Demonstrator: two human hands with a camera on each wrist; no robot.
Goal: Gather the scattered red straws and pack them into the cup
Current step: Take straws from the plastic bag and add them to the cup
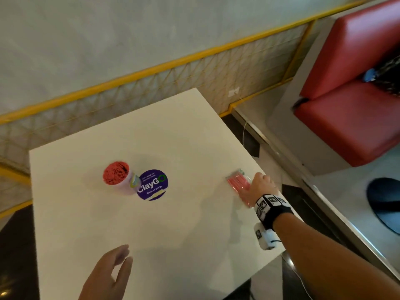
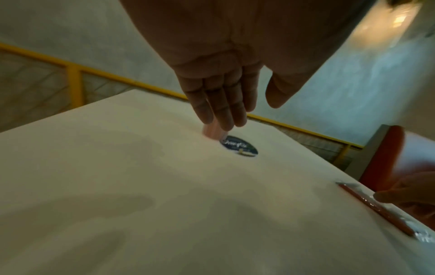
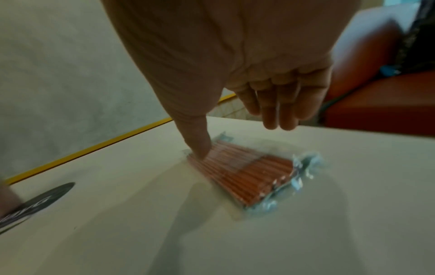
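Observation:
A pale cup (image 1: 127, 185) packed with red straws (image 1: 115, 173) stands on the white table (image 1: 173, 224), left of centre. Near the right edge lies a clear plastic packet of red straws (image 1: 238, 184). My right hand (image 1: 260, 184) is over the packet's near end. In the right wrist view its thumb tip (image 3: 200, 150) touches the packet (image 3: 249, 173), while the straight fingers (image 3: 277, 111) hang above it without gripping. My left hand (image 1: 116, 263) hovers over the near side of the table, fingers (image 2: 221, 106) straight and holding nothing. They partly hide the cup (image 2: 212, 133) in the left wrist view.
A round purple sticker (image 1: 152, 184) is stuck to the table right of the cup. A yellow-framed mesh rail (image 1: 151, 83) runs behind the table. A red padded bench (image 1: 350, 100) stands to the right, across a gap of floor.

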